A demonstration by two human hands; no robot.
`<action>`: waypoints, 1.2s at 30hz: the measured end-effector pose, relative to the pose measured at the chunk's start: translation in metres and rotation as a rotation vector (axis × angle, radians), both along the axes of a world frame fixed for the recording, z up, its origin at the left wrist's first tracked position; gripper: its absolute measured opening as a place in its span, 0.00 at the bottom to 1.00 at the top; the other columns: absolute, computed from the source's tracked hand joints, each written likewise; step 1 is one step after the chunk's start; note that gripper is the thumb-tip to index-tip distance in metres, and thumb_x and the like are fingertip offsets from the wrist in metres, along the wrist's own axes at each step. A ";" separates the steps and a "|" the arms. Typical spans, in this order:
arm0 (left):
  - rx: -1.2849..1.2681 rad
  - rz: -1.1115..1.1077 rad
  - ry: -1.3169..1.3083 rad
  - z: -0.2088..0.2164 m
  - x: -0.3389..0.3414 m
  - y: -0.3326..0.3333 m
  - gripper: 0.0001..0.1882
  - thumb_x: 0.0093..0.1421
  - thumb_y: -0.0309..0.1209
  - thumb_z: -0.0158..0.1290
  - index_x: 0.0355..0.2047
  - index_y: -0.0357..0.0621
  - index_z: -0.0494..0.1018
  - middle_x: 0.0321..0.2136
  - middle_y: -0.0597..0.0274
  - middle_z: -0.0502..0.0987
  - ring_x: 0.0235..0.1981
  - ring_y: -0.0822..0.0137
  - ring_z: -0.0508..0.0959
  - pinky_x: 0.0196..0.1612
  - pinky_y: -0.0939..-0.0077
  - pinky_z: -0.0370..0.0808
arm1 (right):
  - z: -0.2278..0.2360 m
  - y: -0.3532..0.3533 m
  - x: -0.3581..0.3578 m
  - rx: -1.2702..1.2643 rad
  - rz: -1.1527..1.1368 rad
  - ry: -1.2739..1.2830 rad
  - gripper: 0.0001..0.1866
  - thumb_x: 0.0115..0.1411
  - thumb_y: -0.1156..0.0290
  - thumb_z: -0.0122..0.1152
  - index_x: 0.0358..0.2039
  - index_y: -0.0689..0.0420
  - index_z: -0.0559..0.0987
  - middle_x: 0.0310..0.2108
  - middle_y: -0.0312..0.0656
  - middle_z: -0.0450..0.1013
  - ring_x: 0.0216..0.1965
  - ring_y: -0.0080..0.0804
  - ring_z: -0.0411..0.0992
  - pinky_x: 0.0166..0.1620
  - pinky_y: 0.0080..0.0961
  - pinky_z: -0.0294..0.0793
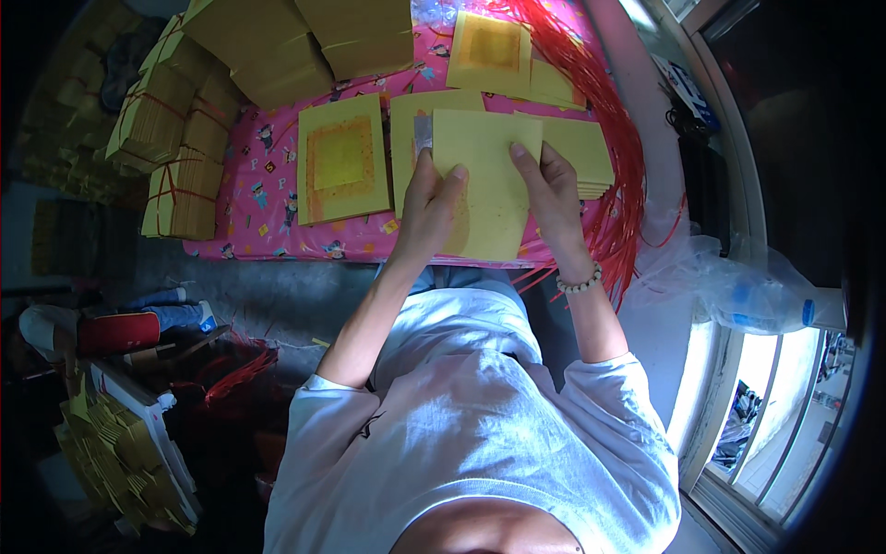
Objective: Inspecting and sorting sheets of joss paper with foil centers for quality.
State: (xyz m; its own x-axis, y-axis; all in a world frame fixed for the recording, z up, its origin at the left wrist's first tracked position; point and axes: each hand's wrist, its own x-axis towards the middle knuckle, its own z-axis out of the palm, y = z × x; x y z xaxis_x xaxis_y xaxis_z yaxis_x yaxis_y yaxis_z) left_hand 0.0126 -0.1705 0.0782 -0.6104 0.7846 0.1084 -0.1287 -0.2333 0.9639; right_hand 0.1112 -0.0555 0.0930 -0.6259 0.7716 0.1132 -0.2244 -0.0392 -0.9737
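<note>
Between my two hands I hold a sheaf of yellow paper sheets [489, 185], upright over the near edge of the table. My left hand [431, 205] grips its left side, thumb on the face. On the opposite side my right hand [551, 189] pinches the edge, its thumb near the top corner; a beaded bracelet circles that wrist. Left of them lies a stack of yellow paper [345, 159] with an orange-bordered square. Partly hidden behind the sheaf are another stack [406, 120] and a plain yellow stack [581, 152]. How many sheets I hold cannot be made out.
Tied bundles of paper [180, 189] and tall stacks [268, 55] fill the left and back of the pink patterned table [258, 198]. Red plastic strands [623, 175] hang over its right side. A clear plastic bag [752, 291] sits at right. Another person [111, 323] is at lower left.
</note>
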 end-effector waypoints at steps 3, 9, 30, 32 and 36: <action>-0.019 -0.045 -0.020 0.000 0.002 -0.002 0.17 0.63 0.26 0.44 0.52 0.37 0.59 0.43 0.58 0.71 0.44 0.73 0.70 0.48 0.78 0.66 | -0.004 0.018 0.012 -0.013 0.045 -0.016 0.12 0.63 0.67 0.53 0.35 0.64 0.77 0.26 0.32 0.74 0.25 0.12 0.68 0.30 0.11 0.67; -0.046 -0.053 -0.039 -0.001 0.003 -0.004 0.17 0.62 0.26 0.45 0.52 0.38 0.60 0.43 0.59 0.71 0.44 0.74 0.71 0.48 0.79 0.67 | -0.002 0.012 0.016 0.036 0.012 -0.015 0.13 0.63 0.66 0.53 0.35 0.64 0.76 0.26 0.33 0.74 0.26 0.13 0.69 0.30 0.12 0.69; -0.064 -0.076 -0.132 -0.007 0.002 0.003 0.16 0.63 0.26 0.45 0.50 0.38 0.62 0.43 0.61 0.72 0.44 0.74 0.70 0.49 0.77 0.65 | -0.024 -0.001 0.054 -0.082 0.245 -0.229 0.14 0.62 0.68 0.56 0.39 0.69 0.77 0.30 0.41 0.77 0.29 0.17 0.73 0.32 0.14 0.74; -0.065 -0.071 -0.129 -0.007 0.002 0.004 0.16 0.63 0.26 0.45 0.51 0.38 0.62 0.44 0.61 0.72 0.45 0.73 0.70 0.49 0.77 0.65 | -0.024 -0.006 0.059 -0.089 0.264 -0.248 0.14 0.62 0.68 0.56 0.39 0.68 0.77 0.30 0.41 0.77 0.29 0.17 0.73 0.32 0.14 0.73; -0.081 -0.082 -0.092 -0.004 0.001 0.006 0.17 0.63 0.27 0.45 0.52 0.38 0.62 0.44 0.60 0.71 0.45 0.73 0.70 0.50 0.77 0.65 | -0.027 -0.009 0.064 0.010 0.222 -0.227 0.14 0.62 0.68 0.56 0.39 0.67 0.77 0.29 0.39 0.77 0.29 0.16 0.73 0.31 0.13 0.72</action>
State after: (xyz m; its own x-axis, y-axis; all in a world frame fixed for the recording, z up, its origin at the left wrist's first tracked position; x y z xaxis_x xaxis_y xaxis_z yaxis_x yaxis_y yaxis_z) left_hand 0.0140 -0.1650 0.0740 -0.5483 0.8362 -0.0106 -0.2330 -0.1406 0.9623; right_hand 0.1748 -0.0648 0.0660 -0.7891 0.6128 -0.0418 0.0116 -0.0531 -0.9985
